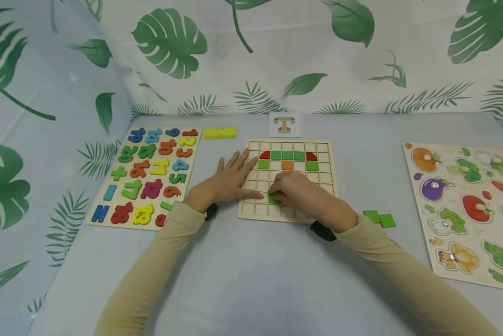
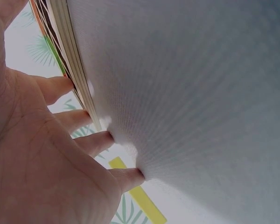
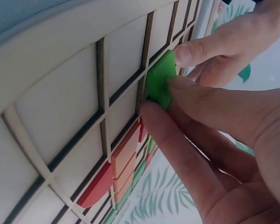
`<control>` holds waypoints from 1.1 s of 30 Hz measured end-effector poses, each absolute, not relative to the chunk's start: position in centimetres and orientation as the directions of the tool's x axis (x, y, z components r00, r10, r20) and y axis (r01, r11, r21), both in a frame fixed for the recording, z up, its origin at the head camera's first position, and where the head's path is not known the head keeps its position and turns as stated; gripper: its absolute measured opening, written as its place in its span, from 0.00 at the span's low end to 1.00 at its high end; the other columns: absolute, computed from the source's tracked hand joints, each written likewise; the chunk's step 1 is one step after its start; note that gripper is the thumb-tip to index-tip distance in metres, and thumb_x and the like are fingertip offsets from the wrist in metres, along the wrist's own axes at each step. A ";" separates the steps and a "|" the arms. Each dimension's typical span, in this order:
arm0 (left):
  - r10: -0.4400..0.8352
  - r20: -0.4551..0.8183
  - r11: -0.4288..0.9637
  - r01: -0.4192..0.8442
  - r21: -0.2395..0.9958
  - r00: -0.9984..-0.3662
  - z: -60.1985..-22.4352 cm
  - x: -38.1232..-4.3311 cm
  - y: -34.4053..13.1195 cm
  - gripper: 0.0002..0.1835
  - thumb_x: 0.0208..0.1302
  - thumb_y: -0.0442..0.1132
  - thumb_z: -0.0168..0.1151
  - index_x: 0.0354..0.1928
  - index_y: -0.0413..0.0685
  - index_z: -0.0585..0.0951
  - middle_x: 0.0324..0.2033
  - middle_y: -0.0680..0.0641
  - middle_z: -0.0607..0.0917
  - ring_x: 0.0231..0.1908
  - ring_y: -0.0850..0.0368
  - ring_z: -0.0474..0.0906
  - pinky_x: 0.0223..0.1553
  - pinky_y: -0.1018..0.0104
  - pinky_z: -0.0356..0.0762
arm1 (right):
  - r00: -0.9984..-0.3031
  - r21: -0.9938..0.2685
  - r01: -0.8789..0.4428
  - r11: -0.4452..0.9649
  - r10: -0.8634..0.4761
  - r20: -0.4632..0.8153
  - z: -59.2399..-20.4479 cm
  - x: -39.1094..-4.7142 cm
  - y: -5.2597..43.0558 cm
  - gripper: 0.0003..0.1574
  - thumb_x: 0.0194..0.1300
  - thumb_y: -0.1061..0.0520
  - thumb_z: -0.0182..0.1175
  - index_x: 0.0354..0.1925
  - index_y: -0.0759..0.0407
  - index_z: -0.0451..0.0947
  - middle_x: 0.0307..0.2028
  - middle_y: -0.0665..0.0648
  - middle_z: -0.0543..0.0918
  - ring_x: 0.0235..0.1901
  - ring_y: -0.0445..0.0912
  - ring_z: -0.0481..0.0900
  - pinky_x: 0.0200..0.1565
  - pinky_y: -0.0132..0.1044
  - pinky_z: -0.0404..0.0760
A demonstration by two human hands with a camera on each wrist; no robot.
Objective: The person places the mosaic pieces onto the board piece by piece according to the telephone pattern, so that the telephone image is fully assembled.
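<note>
A wooden grid board (image 1: 331,186) lies in front of me, with a row of green squares (image 1: 288,155) between two red rounded pieces (image 1: 311,156) near its top. Below them show an orange square (image 1: 287,165) and two more green squares. My right hand (image 1: 303,196) pinches a green square tile (image 3: 161,81) between thumb and finger, tilted at a cell in the lower part of the grid. My left hand (image 1: 228,182) rests with spread fingers along the board's left side, its thumb reaching over the grid. In the right wrist view, orange squares (image 3: 123,161) and a red piece (image 3: 97,186) sit in cells.
A pattern card (image 1: 285,125) stands behind the board, with a yellow block (image 1: 220,133) to its left. Left is a number puzzle (image 1: 123,186); right is a vegetable puzzle (image 1: 423,205). Two loose green tiles (image 1: 387,220) lie beside the right forearm.
</note>
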State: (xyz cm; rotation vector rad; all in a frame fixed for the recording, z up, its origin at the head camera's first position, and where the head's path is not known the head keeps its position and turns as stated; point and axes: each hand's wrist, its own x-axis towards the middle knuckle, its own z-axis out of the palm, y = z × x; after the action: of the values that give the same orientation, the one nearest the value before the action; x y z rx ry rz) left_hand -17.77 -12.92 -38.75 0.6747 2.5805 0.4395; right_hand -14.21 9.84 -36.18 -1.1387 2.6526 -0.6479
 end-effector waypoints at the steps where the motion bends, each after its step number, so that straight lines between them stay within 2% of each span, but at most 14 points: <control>1: 0.524 -0.327 0.830 0.385 0.404 -0.787 -38.7 -17.7 -12.9 0.58 0.69 0.69 0.62 0.86 0.52 0.42 0.83 0.44 0.31 0.82 0.42 0.24 0.75 0.33 0.24 | -0.688 -0.451 -0.651 0.611 -0.726 0.009 -36.2 -14.1 9.8 0.09 0.62 0.71 0.72 0.42 0.68 0.91 0.38 0.59 0.89 0.42 0.51 0.87 0.46 0.41 0.87; 7: 0.528 -0.321 0.826 0.387 0.410 -0.786 -38.8 -17.7 -12.9 0.58 0.69 0.69 0.62 0.86 0.52 0.42 0.83 0.44 0.31 0.82 0.41 0.24 0.75 0.32 0.24 | -0.670 -0.389 -0.693 0.608 -0.742 0.033 -36.1 -13.8 9.9 0.07 0.61 0.71 0.72 0.39 0.66 0.91 0.34 0.56 0.86 0.37 0.47 0.83 0.42 0.39 0.85; 11: 0.529 -0.320 0.825 0.388 0.412 -0.786 -38.9 -17.7 -12.8 0.58 0.69 0.69 0.62 0.86 0.52 0.42 0.83 0.43 0.31 0.81 0.41 0.24 0.75 0.32 0.24 | -0.647 -0.376 -0.713 0.591 -0.762 0.031 -36.1 -13.6 10.2 0.08 0.61 0.71 0.72 0.41 0.67 0.90 0.36 0.58 0.86 0.38 0.49 0.83 0.42 0.39 0.85; 15: 0.525 -0.322 0.827 0.382 0.413 -0.787 -38.9 -17.7 -12.7 0.58 0.68 0.69 0.62 0.86 0.52 0.42 0.83 0.43 0.31 0.82 0.41 0.24 0.75 0.33 0.24 | -0.601 -0.457 -0.714 0.531 -0.799 0.011 -36.1 -13.7 11.7 0.12 0.64 0.70 0.71 0.47 0.68 0.89 0.44 0.60 0.87 0.45 0.52 0.86 0.48 0.43 0.86; 19: 0.524 -0.327 0.827 0.379 0.415 -0.786 -38.9 -17.6 -12.6 0.58 0.69 0.69 0.62 0.86 0.52 0.41 0.83 0.44 0.31 0.82 0.42 0.24 0.76 0.34 0.23 | -0.580 -0.563 -0.670 0.483 -0.815 -0.010 -35.3 -13.8 14.5 0.15 0.68 0.65 0.69 0.53 0.64 0.88 0.50 0.57 0.87 0.51 0.52 0.84 0.53 0.48 0.84; 23: 0.533 -0.327 0.819 0.378 0.432 -0.781 -38.9 -17.7 -12.5 0.58 0.69 0.69 0.62 0.86 0.52 0.41 0.83 0.44 0.30 0.82 0.43 0.23 0.76 0.35 0.21 | -0.622 -0.588 -0.622 0.517 -0.782 -0.030 -34.1 -13.8 17.8 0.15 0.68 0.62 0.71 0.53 0.59 0.89 0.49 0.53 0.88 0.51 0.50 0.84 0.54 0.51 0.83; 28: 0.536 -0.323 0.817 0.382 0.432 -0.780 -39.0 -17.7 -12.7 0.58 0.69 0.68 0.62 0.86 0.52 0.41 0.83 0.44 0.30 0.82 0.42 0.23 0.75 0.34 0.21 | -0.677 -0.540 -0.604 0.586 -0.735 -0.041 -33.0 -13.6 21.6 0.17 0.63 0.62 0.75 0.51 0.55 0.90 0.49 0.50 0.87 0.50 0.48 0.85 0.52 0.52 0.84; 33: 0.534 -0.314 0.820 0.390 0.419 -0.785 -39.0 -17.7 -12.9 0.58 0.69 0.68 0.62 0.86 0.52 0.41 0.83 0.44 0.31 0.82 0.42 0.23 0.75 0.34 0.22 | -0.724 -0.500 -0.566 0.656 -0.686 -0.080 -33.3 -13.2 25.3 0.21 0.58 0.63 0.79 0.50 0.53 0.89 0.48 0.46 0.87 0.47 0.46 0.85 0.48 0.46 0.86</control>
State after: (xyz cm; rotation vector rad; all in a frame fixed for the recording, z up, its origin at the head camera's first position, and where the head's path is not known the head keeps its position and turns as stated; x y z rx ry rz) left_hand -17.68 -12.91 -39.01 0.6894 2.5797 0.4674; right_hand -13.16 25.31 -33.31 -1.0091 2.6129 -0.6577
